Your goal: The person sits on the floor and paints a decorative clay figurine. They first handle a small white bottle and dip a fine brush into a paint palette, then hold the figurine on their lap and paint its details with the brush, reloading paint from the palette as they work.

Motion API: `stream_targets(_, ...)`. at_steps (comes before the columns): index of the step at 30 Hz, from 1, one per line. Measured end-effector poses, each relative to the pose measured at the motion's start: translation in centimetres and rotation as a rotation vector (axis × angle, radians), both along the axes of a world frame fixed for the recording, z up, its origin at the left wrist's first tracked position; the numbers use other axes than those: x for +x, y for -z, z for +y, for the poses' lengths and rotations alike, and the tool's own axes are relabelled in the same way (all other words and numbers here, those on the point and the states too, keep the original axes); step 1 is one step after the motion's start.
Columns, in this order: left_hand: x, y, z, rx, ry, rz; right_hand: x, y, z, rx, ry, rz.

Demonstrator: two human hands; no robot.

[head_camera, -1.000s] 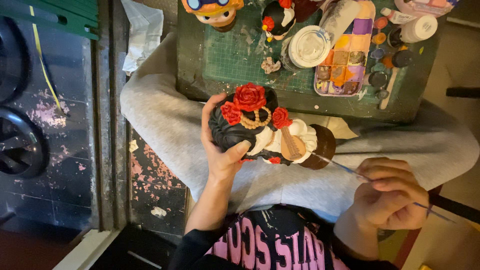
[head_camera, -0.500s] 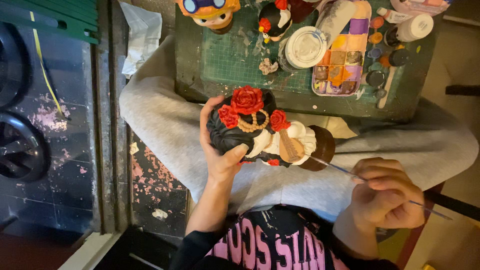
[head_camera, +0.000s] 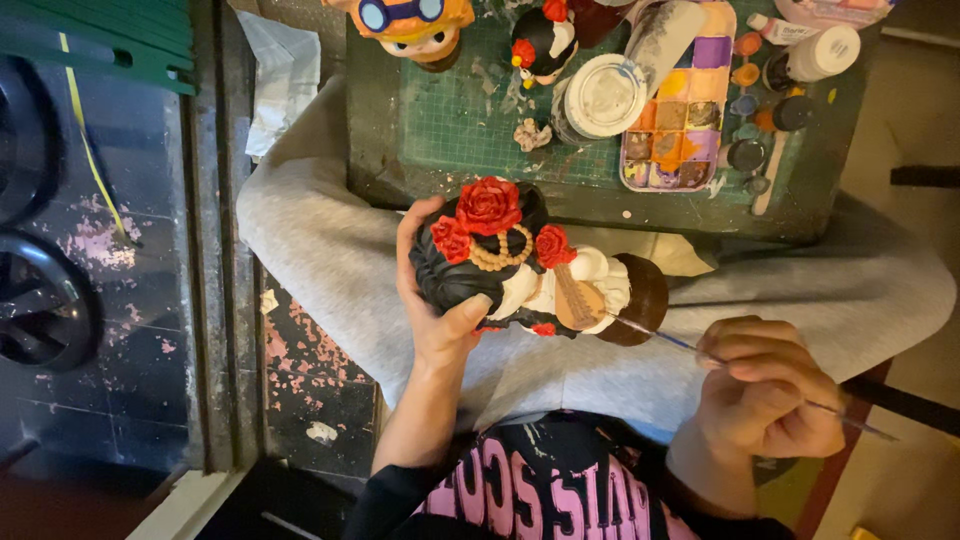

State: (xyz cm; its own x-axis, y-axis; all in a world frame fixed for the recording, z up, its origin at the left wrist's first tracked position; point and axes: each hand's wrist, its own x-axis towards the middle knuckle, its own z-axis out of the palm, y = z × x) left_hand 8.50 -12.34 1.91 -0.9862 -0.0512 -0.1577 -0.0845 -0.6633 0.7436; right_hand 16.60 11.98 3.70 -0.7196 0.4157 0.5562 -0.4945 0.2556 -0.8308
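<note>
My left hand (head_camera: 432, 310) grips a painted figurine (head_camera: 520, 265) over my lap: black hair, three red roses, a tan bead band, white clothing and a brown round base. The fingers wrap its head from the left and the thumb lies under its face. A thin paintbrush (head_camera: 690, 345) is pinched in my right hand (head_camera: 765, 390) like a pen. Its tip touches the figurine's lower body beside the brown base, and the handle runs out past the hand to the lower right.
A green cutting mat (head_camera: 460, 120) covers the low table ahead. On it stand a paint palette (head_camera: 680, 100), a white lidded jar (head_camera: 605, 95), small paint pots (head_camera: 745, 155), a white bottle (head_camera: 825, 50) and two more figurines (head_camera: 545, 35), (head_camera: 415, 25). Dark paint-stained floor lies left.
The view has shifted slightly. My right hand has drawn a little closer to the figurine, with the brush tip kept at its lower body. My left hand holds the figurine the same way.
</note>
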Motion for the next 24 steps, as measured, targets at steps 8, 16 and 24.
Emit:
stream_targets(8,-0.05,-0.12,-0.01,0.007,0.005,0.022,-0.14,-0.24,-0.2,0.001,0.023,-0.007)
stream_targets(16,0.02,-0.03,0.01,0.033,0.003,0.023,-0.15,0.04,0.2,0.027,0.054,-0.013)
stream_targets(24,0.11,0.07,-0.01,-0.004,-0.001,0.042,-0.12,-0.07,0.02,-0.005,-0.014,0.003)
